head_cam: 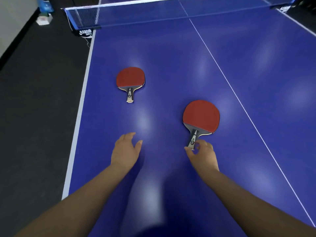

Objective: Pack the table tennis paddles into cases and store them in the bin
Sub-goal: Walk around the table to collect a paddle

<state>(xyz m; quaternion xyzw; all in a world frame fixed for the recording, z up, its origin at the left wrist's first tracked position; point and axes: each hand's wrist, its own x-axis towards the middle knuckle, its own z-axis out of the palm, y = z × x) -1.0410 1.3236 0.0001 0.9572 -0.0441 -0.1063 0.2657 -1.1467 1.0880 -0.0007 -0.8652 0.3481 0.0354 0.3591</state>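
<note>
Head view. Two paddles lie flat on the blue table [171, 53], red rubber up, handles pointing toward the person.

Near paddle [201, 116]: lies right of centre, just left of the white centre line [227, 82]. The right hand [203, 153] is at the end of its handle. The thumb and fingers [201, 142] are curled around the handle tip and touch it in a light pinch. The paddle blade rests on the table.

Far paddle [130, 78]: lies farther out and to the left, near the white side line, well apart from the near paddle. No hand touches it.

Left hand [125, 150]: held above the table, palm down, fingers loosely spread and slightly bent, holding nothing. It is nearer to the person than the far paddle and clear of it.

The net [136, 12] spans the table at the top of the view, with its clamp [85, 31] on the left edge. Dark floor [34, 100] runs along the left side of the table.
</note>
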